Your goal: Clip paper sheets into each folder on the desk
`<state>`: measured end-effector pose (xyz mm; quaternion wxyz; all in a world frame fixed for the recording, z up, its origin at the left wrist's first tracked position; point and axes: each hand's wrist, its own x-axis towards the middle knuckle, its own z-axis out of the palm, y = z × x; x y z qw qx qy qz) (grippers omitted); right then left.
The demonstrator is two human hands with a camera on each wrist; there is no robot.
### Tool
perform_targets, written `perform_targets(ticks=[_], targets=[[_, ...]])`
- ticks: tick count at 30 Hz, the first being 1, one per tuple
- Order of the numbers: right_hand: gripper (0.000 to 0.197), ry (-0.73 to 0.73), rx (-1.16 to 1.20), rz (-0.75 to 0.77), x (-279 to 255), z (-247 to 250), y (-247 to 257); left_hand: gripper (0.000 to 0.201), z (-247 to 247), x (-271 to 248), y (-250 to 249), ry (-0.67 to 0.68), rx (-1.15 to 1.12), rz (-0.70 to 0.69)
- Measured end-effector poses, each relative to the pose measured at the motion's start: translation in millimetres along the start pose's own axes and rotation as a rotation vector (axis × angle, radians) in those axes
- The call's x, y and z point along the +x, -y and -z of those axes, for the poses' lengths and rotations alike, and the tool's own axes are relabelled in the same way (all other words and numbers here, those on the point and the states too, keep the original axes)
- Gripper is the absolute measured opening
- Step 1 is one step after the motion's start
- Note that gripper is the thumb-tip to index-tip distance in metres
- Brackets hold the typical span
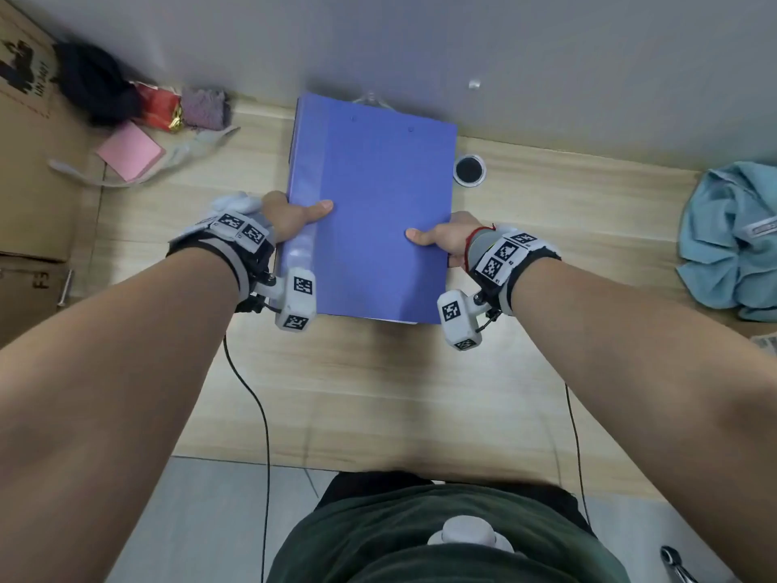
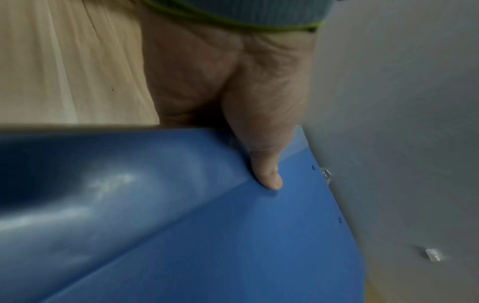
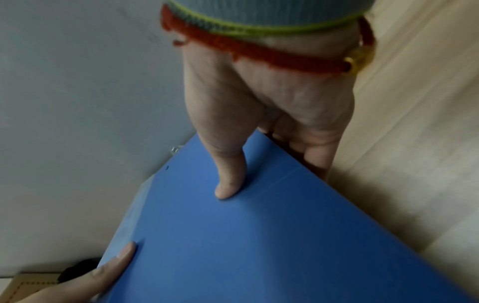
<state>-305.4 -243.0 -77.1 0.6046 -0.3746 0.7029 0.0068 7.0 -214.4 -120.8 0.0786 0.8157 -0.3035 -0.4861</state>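
A closed blue folder [image 1: 374, 204] is held over the wooden desk [image 1: 378, 393], its far end near the grey wall. My left hand [image 1: 290, 220] grips its left, spine side, thumb on the cover and fingers hidden beneath. My right hand [image 1: 445, 239] grips the right edge the same way. In the left wrist view the left thumb [image 2: 267, 174] presses the folder [image 2: 233, 246] beside the rounded spine. In the right wrist view the right thumb [image 3: 230, 184] lies on the folder [image 3: 259, 246], with fingers curled under the edge. No loose paper sheets are visible.
A round black-filled pot [image 1: 469, 171] stands just right of the folder. At the back left lie a pink notepad [image 1: 130, 151], a red packet [image 1: 157, 105], dark cloth and cardboard boxes [image 1: 29, 162]. A light blue cloth [image 1: 731, 237] is bunched at the right edge.
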Motion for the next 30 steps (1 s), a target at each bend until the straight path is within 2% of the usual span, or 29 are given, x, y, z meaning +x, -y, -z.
perform_targets(ticks=[3, 5, 8, 9, 11, 15, 17, 23, 25, 28, 30], targets=[[0.092, -0.053, -0.077, -0.014, 5, -2, 8, 0.110, -2, 10, -4, -0.010, 0.090, 0.008], [0.084, -0.077, -0.111, -0.020, 2, -3, 15, 0.114, -1, 11, -13, -0.029, 0.174, 0.014], [0.070, -0.129, -0.222, -0.047, -5, -5, 21, 0.122, 1, -16, -33, -0.031, 0.277, 0.022], [0.071, -0.148, -0.260, -0.047, -4, -5, 22, 0.124, 3, -23, -38, -0.028, 0.296, 0.022], [0.087, -0.199, -0.306, -0.047, -2, -6, 23, 0.125, 4, -42, -51, -0.018, 0.326, 0.031], [0.095, -0.253, -0.401, -0.033, -1, -10, 23, 0.103, -1, -56, -61, -0.041, 0.393, 0.043], [0.101, -0.285, -0.464, -0.041, -1, -10, 24, 0.100, -4, -54, -62, -0.041, 0.414, 0.040], [0.120, -0.228, -0.406, -0.061, -4, -5, 23, 0.101, 2, -63, -73, -0.053, 0.606, 0.076], [0.117, -0.192, -0.353, -0.047, -4, -2, 22, 0.096, 3, -70, -81, -0.055, 0.606, 0.075], [0.111, -0.182, -0.256, -0.036, -17, 3, 24, 0.088, 10, -86, -93, -0.168, 0.574, 0.059], [0.101, -0.192, -0.231, -0.003, -23, 8, 23, 0.092, 11, -88, -95, -0.233, 0.497, 0.046]])
